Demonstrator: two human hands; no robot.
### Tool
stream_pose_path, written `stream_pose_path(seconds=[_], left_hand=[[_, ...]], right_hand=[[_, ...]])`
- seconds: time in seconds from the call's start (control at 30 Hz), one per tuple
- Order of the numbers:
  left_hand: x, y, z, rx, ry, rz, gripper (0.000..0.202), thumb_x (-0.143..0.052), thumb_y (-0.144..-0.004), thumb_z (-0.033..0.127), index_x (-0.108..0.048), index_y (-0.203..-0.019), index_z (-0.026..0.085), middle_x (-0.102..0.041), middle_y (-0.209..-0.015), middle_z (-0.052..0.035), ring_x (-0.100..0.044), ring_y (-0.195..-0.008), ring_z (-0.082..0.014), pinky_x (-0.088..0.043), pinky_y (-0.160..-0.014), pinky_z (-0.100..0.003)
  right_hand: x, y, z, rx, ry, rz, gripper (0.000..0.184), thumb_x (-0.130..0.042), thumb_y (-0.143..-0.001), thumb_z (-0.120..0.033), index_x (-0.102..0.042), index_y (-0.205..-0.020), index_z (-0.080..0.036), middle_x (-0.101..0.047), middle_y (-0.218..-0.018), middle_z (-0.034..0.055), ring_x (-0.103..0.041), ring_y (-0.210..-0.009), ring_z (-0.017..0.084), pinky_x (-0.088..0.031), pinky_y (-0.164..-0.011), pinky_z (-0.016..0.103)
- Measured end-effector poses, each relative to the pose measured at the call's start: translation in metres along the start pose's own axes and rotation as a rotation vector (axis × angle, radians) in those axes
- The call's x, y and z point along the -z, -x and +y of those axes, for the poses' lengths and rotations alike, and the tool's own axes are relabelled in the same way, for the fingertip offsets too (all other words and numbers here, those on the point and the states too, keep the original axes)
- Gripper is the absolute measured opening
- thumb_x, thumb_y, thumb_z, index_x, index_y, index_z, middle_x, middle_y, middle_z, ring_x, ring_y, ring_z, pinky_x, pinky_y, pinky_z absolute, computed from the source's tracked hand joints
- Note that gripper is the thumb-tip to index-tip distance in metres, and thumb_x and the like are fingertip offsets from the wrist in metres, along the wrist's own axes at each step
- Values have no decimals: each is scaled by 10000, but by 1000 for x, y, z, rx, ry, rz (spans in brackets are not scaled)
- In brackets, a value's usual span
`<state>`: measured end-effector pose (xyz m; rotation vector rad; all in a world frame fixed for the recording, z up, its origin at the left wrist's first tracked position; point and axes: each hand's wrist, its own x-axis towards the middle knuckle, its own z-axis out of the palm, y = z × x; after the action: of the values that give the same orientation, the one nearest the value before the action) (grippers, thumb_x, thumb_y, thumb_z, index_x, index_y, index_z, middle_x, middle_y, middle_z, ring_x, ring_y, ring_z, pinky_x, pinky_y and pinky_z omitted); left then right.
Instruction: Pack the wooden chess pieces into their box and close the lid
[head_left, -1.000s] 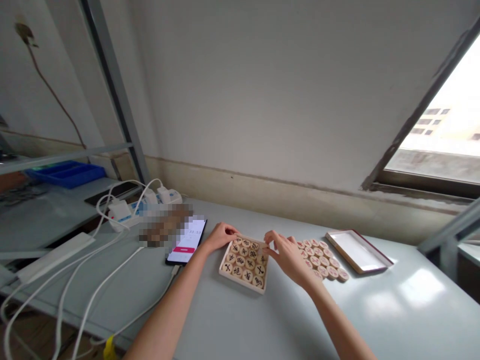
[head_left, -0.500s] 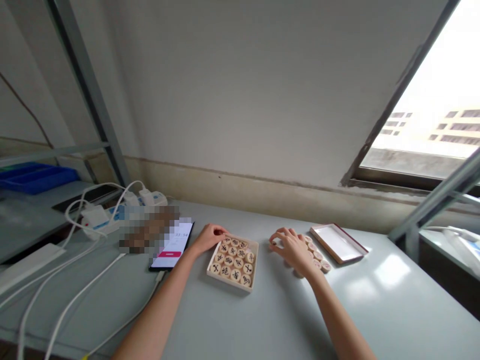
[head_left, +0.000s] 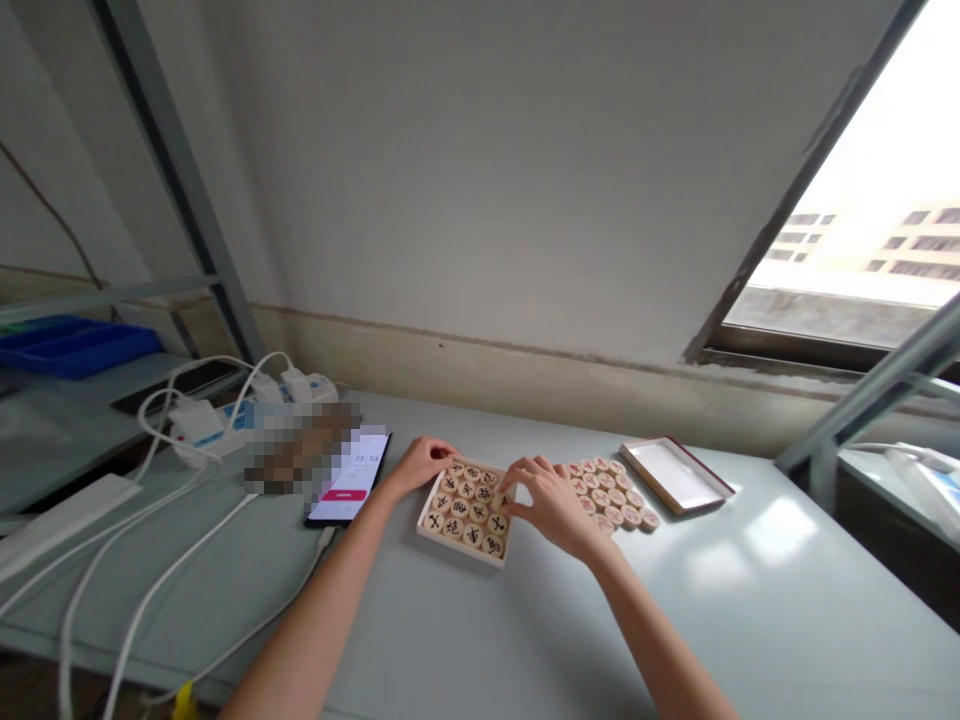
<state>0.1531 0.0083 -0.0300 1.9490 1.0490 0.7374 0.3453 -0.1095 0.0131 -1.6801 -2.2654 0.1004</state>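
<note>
Discs point(head_left: 478, 512), wood-toned and black-lettered, inside a shallow square box point(head_left: 459, 548).

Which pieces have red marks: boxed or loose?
The loose pieces on the desk, right of the box; clearly visible boxed pieces have black marks.

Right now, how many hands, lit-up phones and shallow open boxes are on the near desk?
Hands: 2 (left hand, right hand)
Lit-up phones: 1 (phone)
Shallow open boxes: 2 (pale box, red-edged box)
Total: 5
</note>
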Motion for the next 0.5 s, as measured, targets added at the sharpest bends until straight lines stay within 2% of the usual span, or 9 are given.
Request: stream_pose_path(seconds=[0.1, 0.23, 0.3, 0.37, 0.43, 0.5], left_hand=[[0, 0, 0, -6, -10, -8, 271, -486, -639, 235, -666, -784, 93, -667, -766, -81, -582, -699, -164, -424, -628, -232], [0, -2, -4, -9, -5, -15, 281, -494, -635, 249, -666, -787, 89, -667, -751, -82, -581, -679, -164, -420, -605, -230], [0, -3, -7, -10, 4, -11, 284, -502, -626, 254, -666, -789, 89, -668, -751, -81, -582, -677, -167, -423, -605, -233], [-1, -4, -7, -7, 7, -12, 282, -506, -620, 252, -667, -790, 95, -669, -755, -76, -584, -684, -169, -425, -612, -234], [0, -4, -6, -1, 3, -17, 277, -503, -621, 245, -668, -790, 99, -670, -755, -71, -584, -687, -167, -425, -614, -232], [0, -3, -4, 2, -1, -17, 273, -497, -627, 238, -668, -789, 98, -670, -756, -69, -584, -690, -164, -424, -613, -227]], right_hand=[[4, 0, 7, -45, -102, 28, 183, -604, -695, -396, -570, -790, -244, -608, -838, -21, -506, -827, 155, -298, -732, 302], [18, 5, 29, -211, -175, 14, 175, -551, -727, -407, -559, -805, -250, -630, -740, -35, -544, -668, 131, -318, -627, 260], [24, 10, 40, -272, -101, -4, 174, -538, -731, -403, -562, -790, -241, -636, -718, -20, -551, -653, 143, -308, -598, 260], [27, 14, 50, -328, 70, 1, 161, -546, -725, -379, -566, -729, -219, -634, -701, 1, -555, -683, 169, -296, -618, 281], [28, 17, 56, -369, 220, 17, 137, -553, -720, -335, -567, -685, -204, -628, -719, 17, -552, -724, 190, -284, -637, 296], [28, 17, 57, -387, 276, 35, 112, -548, -725, -302, -571, -691, -198, -621, -762, 26, -546, -747, 194, -282, -639, 298]])
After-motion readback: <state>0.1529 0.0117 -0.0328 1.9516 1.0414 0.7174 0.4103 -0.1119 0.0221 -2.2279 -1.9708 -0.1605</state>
